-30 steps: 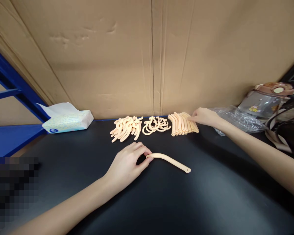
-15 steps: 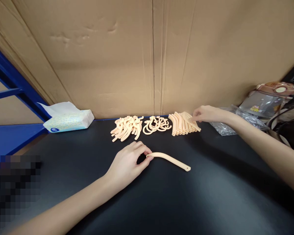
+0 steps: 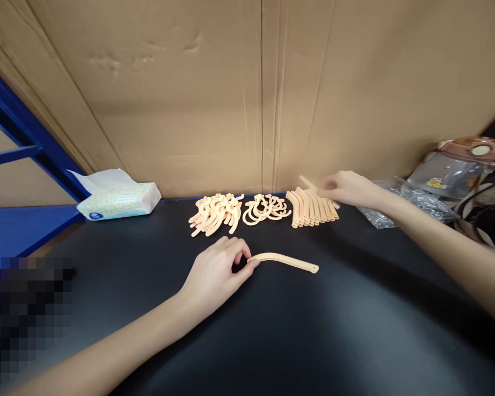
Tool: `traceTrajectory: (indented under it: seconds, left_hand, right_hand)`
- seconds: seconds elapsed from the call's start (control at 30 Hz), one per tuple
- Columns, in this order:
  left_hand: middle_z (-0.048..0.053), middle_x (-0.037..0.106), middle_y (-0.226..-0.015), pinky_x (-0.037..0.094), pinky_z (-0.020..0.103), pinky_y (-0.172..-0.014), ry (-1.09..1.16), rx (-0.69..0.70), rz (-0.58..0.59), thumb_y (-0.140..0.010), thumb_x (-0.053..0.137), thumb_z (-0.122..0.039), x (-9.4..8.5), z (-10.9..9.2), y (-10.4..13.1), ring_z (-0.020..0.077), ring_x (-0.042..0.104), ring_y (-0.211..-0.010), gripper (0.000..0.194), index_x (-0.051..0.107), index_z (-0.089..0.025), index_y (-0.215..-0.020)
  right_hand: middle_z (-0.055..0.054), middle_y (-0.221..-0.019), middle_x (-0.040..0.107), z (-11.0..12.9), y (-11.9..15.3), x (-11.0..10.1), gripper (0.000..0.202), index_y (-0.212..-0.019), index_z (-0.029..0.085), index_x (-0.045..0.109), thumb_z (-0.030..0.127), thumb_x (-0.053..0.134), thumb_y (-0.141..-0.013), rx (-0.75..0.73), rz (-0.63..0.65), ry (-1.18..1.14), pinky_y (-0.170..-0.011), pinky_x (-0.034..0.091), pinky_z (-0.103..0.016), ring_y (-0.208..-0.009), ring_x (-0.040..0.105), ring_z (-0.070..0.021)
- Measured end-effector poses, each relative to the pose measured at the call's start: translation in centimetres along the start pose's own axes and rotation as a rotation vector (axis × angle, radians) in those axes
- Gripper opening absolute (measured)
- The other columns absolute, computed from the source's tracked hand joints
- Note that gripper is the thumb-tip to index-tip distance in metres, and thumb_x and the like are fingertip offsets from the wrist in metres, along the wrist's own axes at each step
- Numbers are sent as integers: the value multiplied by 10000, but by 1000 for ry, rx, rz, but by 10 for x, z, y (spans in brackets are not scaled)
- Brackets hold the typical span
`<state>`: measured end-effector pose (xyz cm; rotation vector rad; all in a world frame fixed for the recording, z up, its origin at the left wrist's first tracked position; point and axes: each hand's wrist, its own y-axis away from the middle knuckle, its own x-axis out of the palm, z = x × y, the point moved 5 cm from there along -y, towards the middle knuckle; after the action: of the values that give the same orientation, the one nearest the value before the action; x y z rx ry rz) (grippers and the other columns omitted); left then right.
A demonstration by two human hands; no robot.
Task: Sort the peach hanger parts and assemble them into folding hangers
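Between the thumb and fingers of my left hand (image 3: 220, 269) is one end of a curved beige strip (image 3: 286, 259), with a small hole at its far end. My right hand (image 3: 346, 188), partly blurred, is closed on another beige strip (image 3: 308, 182) just above the right-hand pile. That pile (image 3: 311, 212) holds several similar strips lying side by side. Left of it lie a pile of small C-shaped beige pieces (image 3: 266, 209) and a pile of curved beige pieces (image 3: 216, 213).
A pack of tissues (image 3: 119, 198) sits at the back left of the black table (image 3: 280, 335). Clear plastic bags (image 3: 396, 203) and a transparent container with a brown top (image 3: 449, 170) stand at the right. A cardboard wall (image 3: 181, 110) rises behind.
My right hand has lifted slightly off the right-hand pile with a strip in its fingers. The strip in my left hand has swung, its far end now higher in view.
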<state>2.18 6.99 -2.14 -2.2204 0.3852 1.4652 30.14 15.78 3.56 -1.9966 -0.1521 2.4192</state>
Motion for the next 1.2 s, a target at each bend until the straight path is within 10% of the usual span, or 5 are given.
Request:
traceTrajectory:
  seconds: [0.13, 0.27, 0.53, 0.83, 1.2]
  left_hand:
    - [-30, 530, -681, 365, 255, -562, -6, -15, -11, -887, 498, -452, 1, 2, 0, 144, 530, -663, 273, 552, -217, -758]
    - [-20, 572, -791, 419, 275, -602, -5, -48, -39, -848, 557, -489, 1, 5, 1, 165, 560, -732, 268, 524, -223, -839]
    - [71, 487, -1326, 378, 412, -1019, 70, 141, -75, -877, 588, -387, 0, -1, 1, 238, 428, -1239, 532, 355, -247, -1334]
    - [14, 646, -1058, 431, 358, -857, 69, 199, -21, -924, 528, -289, 3, -4, 0, 196, 546, -975, 178, 591, -235, -1082]
    - [14, 639, -995, 432, 358, -835, 33, 196, -35, -923, 515, -294, 4, -2, -1, 191, 539, -920, 182, 635, -238, -1048]
  right_hand:
    - [5, -615, 497, 33, 16, -5, 281, -627, 190, 498, 390, 427, -811, -215, 14, -260, -556, 310, -262, -588, 436, -125]
    - [25, -608, 485, 67, 37, 15, 207, -710, 182, 542, 328, 442, -817, -451, 293, -390, -572, 329, -251, -610, 451, -126]
    - [18, -698, 560, 88, 59, 40, 198, -910, 154, 639, 182, 473, -807, -580, 588, -415, -561, 386, -215, -633, 495, -104]
    - [-5, -749, 609, 82, 57, 48, 226, -1035, 165, 588, 294, 501, -871, -579, 596, -369, -595, 432, -230, -672, 559, -124]
    - [-14, -823, 658, 100, 81, 39, 447, -911, 221, 585, 623, 620, -718, -549, 444, -63, -498, 323, -251, -620, 555, -154]
